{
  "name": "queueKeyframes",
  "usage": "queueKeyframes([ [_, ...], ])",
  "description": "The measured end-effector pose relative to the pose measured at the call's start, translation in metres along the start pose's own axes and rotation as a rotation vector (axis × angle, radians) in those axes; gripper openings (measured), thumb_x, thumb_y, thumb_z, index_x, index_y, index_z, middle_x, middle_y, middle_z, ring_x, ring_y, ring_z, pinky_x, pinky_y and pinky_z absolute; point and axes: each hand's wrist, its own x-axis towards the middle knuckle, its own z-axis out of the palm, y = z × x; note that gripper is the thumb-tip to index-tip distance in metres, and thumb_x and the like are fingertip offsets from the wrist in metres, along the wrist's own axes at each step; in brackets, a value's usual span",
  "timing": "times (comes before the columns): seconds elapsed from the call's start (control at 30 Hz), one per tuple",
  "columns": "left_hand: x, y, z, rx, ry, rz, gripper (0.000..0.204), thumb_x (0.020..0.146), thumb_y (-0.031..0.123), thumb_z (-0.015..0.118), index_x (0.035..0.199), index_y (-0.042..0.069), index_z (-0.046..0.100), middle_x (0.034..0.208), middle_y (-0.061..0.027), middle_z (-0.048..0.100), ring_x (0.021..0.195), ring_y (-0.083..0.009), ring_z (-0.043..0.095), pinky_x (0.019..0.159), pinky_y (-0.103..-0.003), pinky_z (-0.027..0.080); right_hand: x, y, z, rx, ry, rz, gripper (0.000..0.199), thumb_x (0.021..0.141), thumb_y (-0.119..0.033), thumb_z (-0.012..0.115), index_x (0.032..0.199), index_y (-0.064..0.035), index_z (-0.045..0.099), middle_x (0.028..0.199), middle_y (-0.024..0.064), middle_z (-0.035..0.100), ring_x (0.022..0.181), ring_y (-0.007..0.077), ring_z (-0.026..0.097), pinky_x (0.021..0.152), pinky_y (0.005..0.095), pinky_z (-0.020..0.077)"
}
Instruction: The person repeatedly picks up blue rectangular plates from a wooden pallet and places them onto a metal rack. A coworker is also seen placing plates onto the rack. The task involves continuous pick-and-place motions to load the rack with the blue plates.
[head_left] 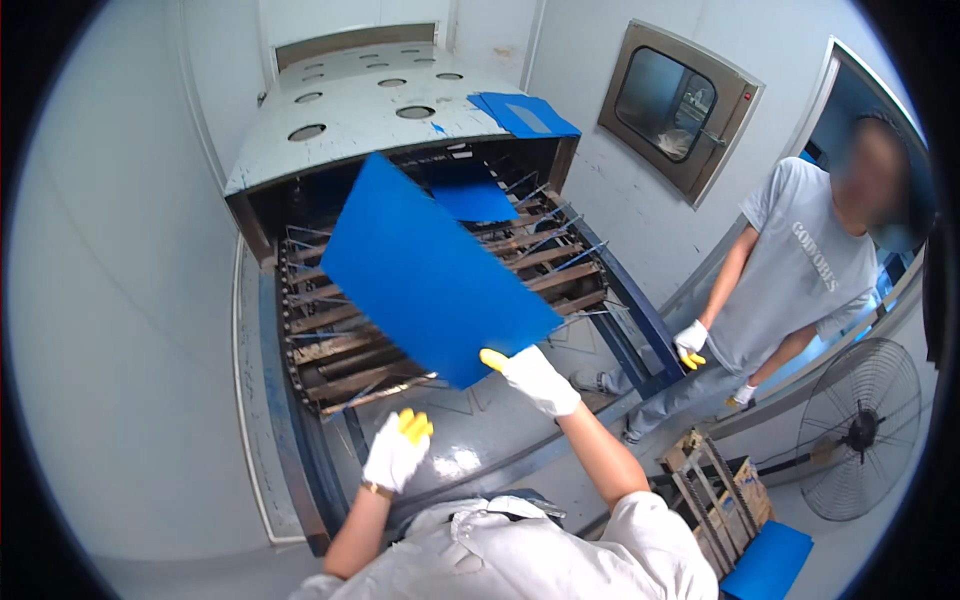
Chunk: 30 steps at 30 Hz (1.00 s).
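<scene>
My right hand (538,380), in a white glove with yellow fingertips, grips the near edge of a large flat blue sheet (430,270). The sheet is tilted, with its far corner reaching up toward the machine's opening. Under it runs a chain conveyor with brown slats (550,257) and thin upright wire rods; the sheet hides much of its middle. My left hand (398,450), gloved alike, is off the sheet, near the conveyor's front end, with fingers stretched out and nothing in them. Farther in, another blue sheet (475,203) lies on the slats at the opening.
A pale hood with round holes (350,115) covers the conveyor's far part; blue pieces (535,112) lie on its right corner. A person in a grey shirt (800,270) and white gloves stands at right, near a doorway. A fan (860,430) and blue sheets (770,562) are lower right.
</scene>
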Motion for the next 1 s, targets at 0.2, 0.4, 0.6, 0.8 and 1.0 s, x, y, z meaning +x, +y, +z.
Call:
queueKeyframes([
  [0.2,-0.008,-0.031,0.117,0.012,-0.305,0.0,0.028,0.084,0.031,0.048,0.098,0.007,0.052,0.101,-0.012,0.055,0.096,-0.0278,0.051,0.08,-0.04,0.043,-0.111,0.036,-0.067,-0.771,0.126,-0.485,0.031,0.077,-0.02,0.049,0.103,-0.0058,0.057,0.11,0.0102,0.054,0.104,0.0269,0.049,0.094,0.0374,0.0302],
  [0.4,0.009,-0.143,0.154,0.155,-0.447,-0.257,0.033,0.083,0.032,0.049,0.104,0.007,0.049,0.106,-0.012,0.051,0.1,-0.0279,0.048,0.084,-0.041,0.041,-0.228,0.053,-0.125,-1.055,0.425,-0.298,0.031,0.07,-0.017,0.055,0.1,-0.0126,0.059,0.106,0.0072,0.056,0.104,0.0255,0.05,0.095,0.0418,0.0297],
  [0.6,0.017,-0.272,0.165,0.267,-0.445,-0.544,0.039,0.082,0.032,0.051,0.11,0.006,0.045,0.112,-0.0121,0.048,0.104,-0.028,0.045,0.088,-0.042,0.039,-0.353,0.08,-0.178,-0.792,0.57,-0.078,0.03,0.075,-0.013,0.045,0.101,-0.0092,0.059,0.107,0.0094,0.056,0.101,0.025,0.052,0.089,0.0345,0.0365],
  [0.8,0.008,-0.386,0.115,0.449,-0.302,-0.819,0.043,0.082,0.033,0.051,0.114,0.005,0.042,0.116,-0.0122,0.046,0.107,-0.0279,0.044,0.089,-0.041,0.039,-0.492,0.12,-0.207,-0.142,0.843,0.47,0.018,0.08,-0.012,0.053,0.089,0.0039,0.055,0.073,0.0086,0.059,0.061,0.0109,0.052,0.056,0.0262,0.0442],
  [1.0,0.004,-0.425,0.032,0.642,-0.149,-0.914,0.036,0.082,0.03,0.051,0.106,0.004,0.046,0.109,-0.0115,0.05,0.101,-0.026,0.048,0.084,-0.04,0.042,-0.638,0.163,-0.233,0.24,1.538,0.359,0.023,0.08,-0.018,0.057,0.073,0.0038,0.055,0.063,0.0061,0.054,0.053,0.0105,0.053,0.043,0.0268,0.0416],
])
